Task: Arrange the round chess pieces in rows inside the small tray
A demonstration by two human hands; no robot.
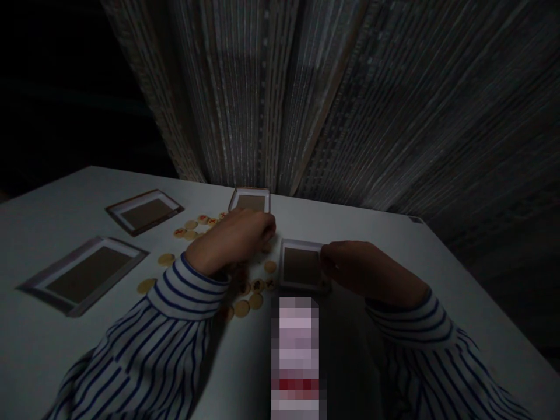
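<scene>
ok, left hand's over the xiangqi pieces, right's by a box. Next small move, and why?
I'd probably ease the left hand down toward the blank-topped xiangqi piece: it lies just left of the box, near that hand, and the right hand is at the box's right edge. Can't tell if the left fingers hold anything.

Pixelation obscures an item at the near edge, identity undetermined. Left hand (236, 236) partly covers the round pieces (241, 308) and the far tray (250, 201); its grip is concealed, apparently blurred beneath. Both striped sleeves (144, 350) run out of view.
</scene>
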